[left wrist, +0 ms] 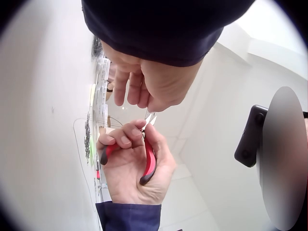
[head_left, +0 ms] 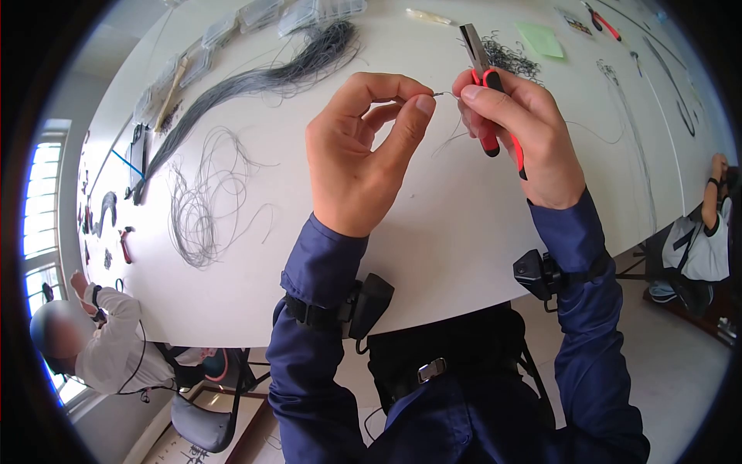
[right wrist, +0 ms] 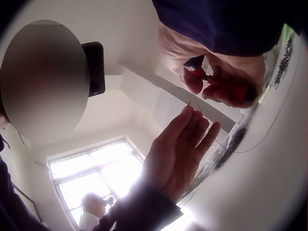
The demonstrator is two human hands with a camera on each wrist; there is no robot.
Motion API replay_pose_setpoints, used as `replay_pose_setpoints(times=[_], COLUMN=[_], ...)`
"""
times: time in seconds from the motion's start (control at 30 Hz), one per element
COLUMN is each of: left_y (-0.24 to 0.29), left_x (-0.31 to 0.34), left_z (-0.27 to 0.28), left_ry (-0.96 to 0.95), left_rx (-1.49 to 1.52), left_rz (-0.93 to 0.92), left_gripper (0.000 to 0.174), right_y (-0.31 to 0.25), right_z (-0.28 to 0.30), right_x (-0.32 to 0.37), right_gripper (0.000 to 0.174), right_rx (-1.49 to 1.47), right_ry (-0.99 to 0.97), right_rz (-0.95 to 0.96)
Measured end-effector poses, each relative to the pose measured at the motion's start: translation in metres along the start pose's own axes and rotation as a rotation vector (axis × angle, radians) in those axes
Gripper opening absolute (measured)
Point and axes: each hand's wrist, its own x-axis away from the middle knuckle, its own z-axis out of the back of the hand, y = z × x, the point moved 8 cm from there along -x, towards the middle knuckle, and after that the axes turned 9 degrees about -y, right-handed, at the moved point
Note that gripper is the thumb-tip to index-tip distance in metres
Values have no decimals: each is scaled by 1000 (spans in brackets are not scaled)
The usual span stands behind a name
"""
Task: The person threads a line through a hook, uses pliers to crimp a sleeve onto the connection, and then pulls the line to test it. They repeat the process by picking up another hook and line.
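Observation:
Over the white table (head_left: pixel 464 255) my left hand (head_left: pixel 425 97) pinches a short thin wire (head_left: pixel 444 94) between thumb and forefinger. My right hand (head_left: pixel 473 90) touches that wire's other end with its fingertips while its other fingers curl round red-handled pliers (head_left: pixel 488 116), whose grey jaws point away from me. In the left wrist view the pliers (left wrist: pixel 150 159) lie in the right hand (left wrist: pixel 130 163) just under the left hand (left wrist: pixel 144 94). The right wrist view shows the left hand (right wrist: pixel 185 142) holding the wire (right wrist: pixel 189 103) up to the right hand (right wrist: pixel 211 72).
A long grey wire bundle (head_left: pixel 255 77) and a loose wire coil (head_left: pixel 205 201) lie to the left. Cut wire pieces (head_left: pixel 512 59), a green note (head_left: pixel 541 39), other red pliers (head_left: pixel 604 23) and plastic boxes (head_left: pixel 263 11) lie farther back. People sit at the left (head_left: pixel 108 340) and right (head_left: pixel 699 240).

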Motion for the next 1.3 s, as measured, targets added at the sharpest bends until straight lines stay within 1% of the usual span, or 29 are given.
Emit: replay_pose_setpoints(times=[0.07,0.17,0.27,0.37,0.57,0.67,0.77,0.87,1.07,1.3], left_y=[2,0,-1,-2,2,2,-4,-6,-9,-9], left_x=[0,0,0,-1,-2,-2,-1,1,1,1], left_z=[0,-1,-2,-3,-6,-5,-5,-9,-9,-9], left_ry=[3,13,-19,-27,-51,-43,-29,-57,-72,-62], left_rx=[-23,-17,-38,-59,-169,-193,-147,-113,-127,-139], left_rz=[-7,-11,0,-10,-97,-75,-52,20,46,33], left_gripper=[14,11,12,13,14,12,11,14,14,14], right_y=[-3,-4,1,2,4,5,6,6,6,6], right_z=[1,-8,-8,-8,-9,-10,-11,-11,-12,-11], right_x=[0,0,-1,0,0,0,-1,-1,0,0], right_gripper=[26,26,24,24,23,23,23,23,23,22], right_rx=[27,58,42,31,55,47,30,26,44,50], right_ry=[40,-18,-46,-36,-54,-59,-61,-69,-61,-52], right_rz=[9,25,6,-19,-14,-15,-24,-26,-18,1])
